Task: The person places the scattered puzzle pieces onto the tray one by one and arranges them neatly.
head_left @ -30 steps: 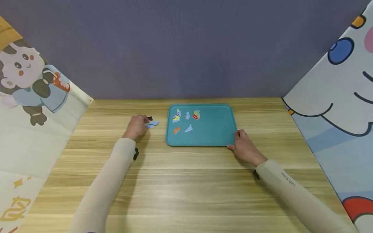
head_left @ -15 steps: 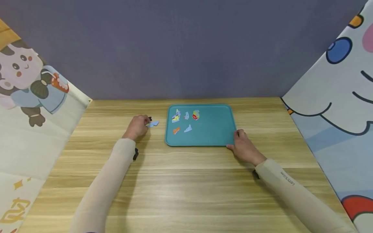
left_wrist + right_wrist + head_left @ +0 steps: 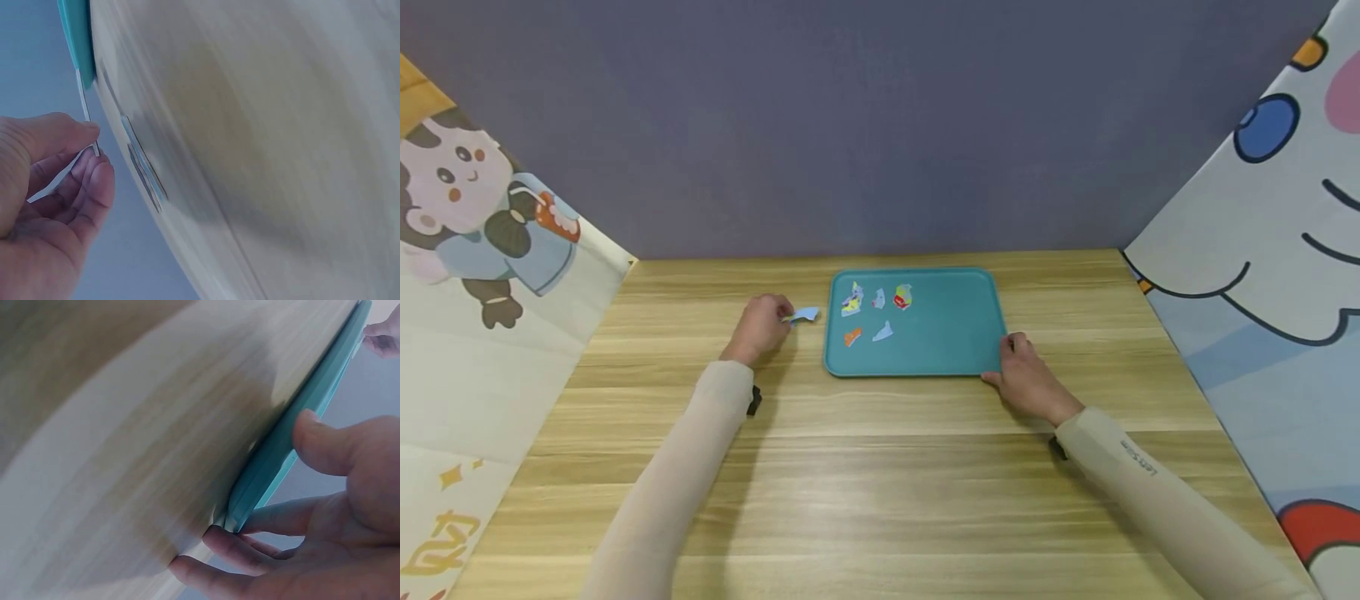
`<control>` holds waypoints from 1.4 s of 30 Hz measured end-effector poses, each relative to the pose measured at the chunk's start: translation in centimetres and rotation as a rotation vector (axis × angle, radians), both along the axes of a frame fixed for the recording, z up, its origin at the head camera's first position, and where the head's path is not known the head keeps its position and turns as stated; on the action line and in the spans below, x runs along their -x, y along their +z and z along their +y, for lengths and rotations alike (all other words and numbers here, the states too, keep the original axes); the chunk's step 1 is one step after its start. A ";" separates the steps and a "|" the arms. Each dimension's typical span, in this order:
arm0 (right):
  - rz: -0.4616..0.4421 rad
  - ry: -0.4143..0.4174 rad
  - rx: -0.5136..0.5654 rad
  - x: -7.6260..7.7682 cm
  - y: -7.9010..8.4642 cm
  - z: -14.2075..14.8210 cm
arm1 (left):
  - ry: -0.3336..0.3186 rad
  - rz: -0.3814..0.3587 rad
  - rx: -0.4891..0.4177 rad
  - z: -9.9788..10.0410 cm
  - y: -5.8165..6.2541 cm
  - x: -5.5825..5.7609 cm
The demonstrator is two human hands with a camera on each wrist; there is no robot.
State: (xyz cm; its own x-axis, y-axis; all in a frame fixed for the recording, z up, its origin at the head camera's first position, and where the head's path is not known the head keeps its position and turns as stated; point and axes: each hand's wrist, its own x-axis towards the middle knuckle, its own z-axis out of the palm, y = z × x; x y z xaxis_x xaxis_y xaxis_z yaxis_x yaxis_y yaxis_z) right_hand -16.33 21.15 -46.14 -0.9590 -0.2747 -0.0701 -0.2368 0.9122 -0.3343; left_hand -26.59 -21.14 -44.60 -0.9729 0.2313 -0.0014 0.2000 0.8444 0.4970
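Observation:
My left hand [image 3: 762, 327] pinches a light blue, irregular flat puzzle piece [image 3: 806, 313] between thumb and fingers, left of the tray. Seen edge-on in the left wrist view, that piece [image 3: 86, 103] is held above the table. Below it, flat pieces [image 3: 145, 164] lie on the wood. The teal tray [image 3: 936, 333] carries several puzzle pieces on its left half, among them an orange piece [image 3: 852, 337] and a red-and-yellow piece [image 3: 903, 297]. At the tray's near right corner, my right hand [image 3: 1033, 379] grips the rim, thumb on its front side [image 3: 265, 465] and fingers round the corner.
The wooden table [image 3: 865, 483] runs back to a grey-purple panel [image 3: 880, 125]. Printed cartoon panels stand at the left [image 3: 475, 375] and right [image 3: 1262, 333] sides. A dark band [image 3: 755, 402] shows at the left wrist.
My left hand has lifted the light blue piece off the table and shifted slightly right, toward the tray. My right hand stays at the tray corner.

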 end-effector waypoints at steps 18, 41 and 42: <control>-0.017 -0.007 -0.006 0.0 0.0 0.0 | -0.030 0.059 -0.032 5.3 0.6 -0.5; 0.029 0.018 0.016 -0.1 -0.1 0.2 | -0.164 0.035 0.037 15.9 0.9 -2.4; 0.031 0.020 0.015 -0.1 -0.1 0.2 | -0.158 0.031 0.048 16.2 0.8 -2.5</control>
